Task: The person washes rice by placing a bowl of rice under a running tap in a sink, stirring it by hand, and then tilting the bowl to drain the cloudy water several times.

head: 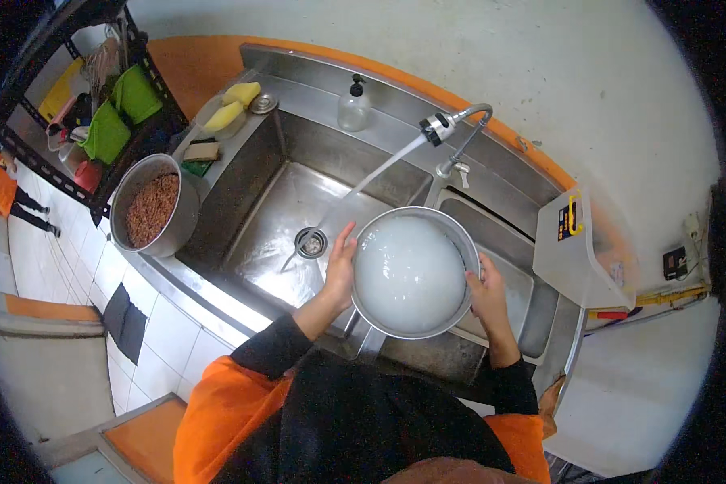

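Note:
A round metal pot (470,239) full of cloudy whitish water (408,275) is held level between my hands, over the divider of a double steel sink. My left hand (340,269) presses against its left side, fingers along the rim. On the right side, my right hand (489,290) grips the rim with the thumb on top. Whatever lies under the cloudy water is hidden. Behind the pot, a curved faucet (438,128) runs a stream of water (378,180) into the left basin (266,224), beside its drain (311,243).
A metal pot of reddish-brown grains (152,210) stands at the left counter edge. Yellow sponges (225,116) and a soap pump bottle (354,107) sit behind the basin. A pale plastic bin (565,254) stands at right. A shelf rack (42,160) and a person (3,187) are at left.

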Demonstrator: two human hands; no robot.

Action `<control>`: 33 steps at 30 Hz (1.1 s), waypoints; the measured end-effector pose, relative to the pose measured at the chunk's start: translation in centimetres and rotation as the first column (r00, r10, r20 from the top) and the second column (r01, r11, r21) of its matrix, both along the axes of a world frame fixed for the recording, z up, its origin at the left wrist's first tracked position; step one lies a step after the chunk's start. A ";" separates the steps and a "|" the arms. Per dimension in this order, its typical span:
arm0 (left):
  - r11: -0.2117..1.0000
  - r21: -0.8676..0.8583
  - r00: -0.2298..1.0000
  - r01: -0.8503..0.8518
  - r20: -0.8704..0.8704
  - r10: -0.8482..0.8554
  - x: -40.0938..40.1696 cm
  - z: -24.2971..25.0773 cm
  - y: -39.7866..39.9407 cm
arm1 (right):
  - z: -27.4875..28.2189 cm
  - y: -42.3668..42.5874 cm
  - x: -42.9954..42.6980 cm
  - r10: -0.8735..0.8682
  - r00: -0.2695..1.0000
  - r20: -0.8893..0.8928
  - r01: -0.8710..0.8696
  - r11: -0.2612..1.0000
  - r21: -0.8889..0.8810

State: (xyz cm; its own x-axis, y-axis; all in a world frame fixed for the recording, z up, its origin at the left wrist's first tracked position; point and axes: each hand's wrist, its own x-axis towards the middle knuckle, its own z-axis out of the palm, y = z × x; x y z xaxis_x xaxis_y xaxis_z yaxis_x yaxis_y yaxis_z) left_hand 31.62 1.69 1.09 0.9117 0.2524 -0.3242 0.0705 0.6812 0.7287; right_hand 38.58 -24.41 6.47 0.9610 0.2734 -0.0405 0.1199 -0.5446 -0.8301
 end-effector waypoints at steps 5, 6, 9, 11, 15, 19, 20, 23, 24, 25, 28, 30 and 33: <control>0.988 -0.151 0.997 -0.046 -0.062 0.037 -1.3 -1.4 -0.1 | 5.0 2.8 -0.7 0.007 0.990 -0.139 -0.015 0.998 -0.056; 0.984 -0.178 0.999 -0.031 -0.029 0.026 -1.5 -1.7 0.0 | 4.8 2.8 -0.6 0.050 0.991 -0.126 -0.057 0.997 -0.049; 0.972 -0.224 0.997 -0.075 -0.043 0.067 -2.1 -2.1 -0.2 | 5.3 3.5 -0.9 0.057 0.986 -0.157 -0.064 0.997 -0.039; 0.961 -0.239 0.989 -0.137 -0.093 0.118 -2.2 -2.2 -0.4 | 5.7 3.7 -0.9 0.041 0.984 -0.176 -0.049 0.998 -0.041; 0.972 -0.191 0.987 -0.139 -0.110 0.119 -2.2 -3.9 -0.1 | 6.3 4.3 -1.2 0.037 0.982 -0.184 -0.044 0.998 -0.036; 0.978 -0.164 0.990 -0.128 -0.076 0.117 -2.6 -3.0 -0.5 | 6.8 4.7 -1.4 0.038 0.978 -0.206 -0.032 0.999 0.033; 0.977 -0.161 0.989 -0.139 -0.080 0.128 -2.6 -2.3 -0.5 | 6.9 4.6 -1.3 0.041 0.974 -0.221 -0.038 0.999 0.018; 0.971 -0.180 0.979 -0.156 -0.160 0.128 -2.4 -1.4 -0.7 | 7.5 4.4 -1.5 0.034 0.974 -0.224 -0.037 0.999 -0.011; 0.970 -0.181 0.978 -0.163 -0.160 0.135 -2.3 -1.5 -0.7 | 7.7 4.5 -1.5 0.028 0.978 -0.208 -0.033 0.999 -0.023; 0.969 -0.181 0.977 -0.170 -0.160 0.142 -2.3 -1.7 -0.7 | 7.9 4.8 -1.6 0.033 0.977 -0.211 -0.038 0.999 -0.021; 0.963 -0.206 0.980 -0.172 -0.138 0.146 -2.6 -2.1 -0.8 | 8.5 5.4 -1.8 0.015 0.974 -0.226 -0.008 0.999 0.033; 0.962 -0.209 0.982 -0.175 -0.108 0.155 -2.5 -2.5 -0.9 | 8.6 5.5 -1.8 0.026 0.974 -0.223 -0.015 0.999 0.052; 0.962 -0.201 0.981 -0.184 -0.103 0.166 -2.6 -1.9 -1.0 | 8.6 5.4 -1.7 0.041 0.985 -0.169 -0.045 0.999 -0.018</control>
